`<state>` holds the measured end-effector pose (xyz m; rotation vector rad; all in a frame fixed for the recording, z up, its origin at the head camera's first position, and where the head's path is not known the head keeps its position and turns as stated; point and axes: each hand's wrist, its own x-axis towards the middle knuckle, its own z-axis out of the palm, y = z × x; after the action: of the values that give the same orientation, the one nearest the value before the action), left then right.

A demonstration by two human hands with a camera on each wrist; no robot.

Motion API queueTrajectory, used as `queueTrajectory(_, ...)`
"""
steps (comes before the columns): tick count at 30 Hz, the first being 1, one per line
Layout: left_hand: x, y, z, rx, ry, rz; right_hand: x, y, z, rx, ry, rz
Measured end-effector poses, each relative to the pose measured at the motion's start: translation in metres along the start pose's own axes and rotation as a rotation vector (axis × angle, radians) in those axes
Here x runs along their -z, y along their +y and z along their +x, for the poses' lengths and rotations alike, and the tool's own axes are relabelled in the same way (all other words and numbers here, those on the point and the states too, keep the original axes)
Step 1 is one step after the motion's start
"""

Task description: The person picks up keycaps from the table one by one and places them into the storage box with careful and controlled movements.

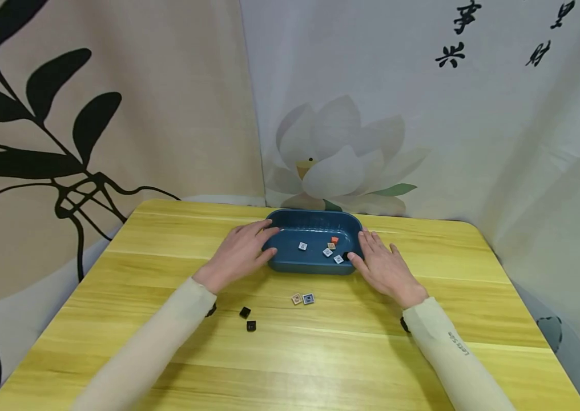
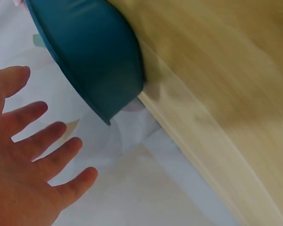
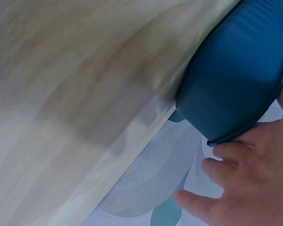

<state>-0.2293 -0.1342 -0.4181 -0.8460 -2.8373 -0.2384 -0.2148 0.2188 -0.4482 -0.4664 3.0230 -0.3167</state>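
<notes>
A dark blue rectangular tray (image 1: 315, 266) stands near the back edge of the table. Inside lie several small square keycap-like pieces: white ones (image 1: 302, 246), a tan one (image 1: 331, 246), an orange-red one (image 1: 334, 240) and a black one partly hidden by my right thumb. My left hand (image 1: 238, 254) is at the tray's left end, fingers spread; the left wrist view shows a gap between it and the tray wall (image 2: 94, 61). At the right end, my right hand (image 1: 383, 268) touches the rim with extended fingers, its thumb over the near right corner.
In front of the tray, a tan piece (image 1: 297, 299) and a blue-grey piece (image 1: 308, 298) lie side by side on the wooden table (image 1: 321, 365). Two black pieces (image 1: 251, 326) lie nearer, by my left sleeve. Printed curtain (image 1: 192, 114) hangs behind the table's back edge.
</notes>
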Motion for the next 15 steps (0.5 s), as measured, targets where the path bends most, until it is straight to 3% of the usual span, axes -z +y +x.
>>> queueTrajectory(8, 0.007, -0.007, -0.029, -0.067, 0.081, 0.015, 0.002, 0.0, 0.0, 0.005, -0.001, 0.013)
queueTrajectory(15, 0.008, -0.008, -0.055, -0.125, 0.091, 0.029, 0.0, 0.0, -0.001, 0.011, 0.003, 0.014)
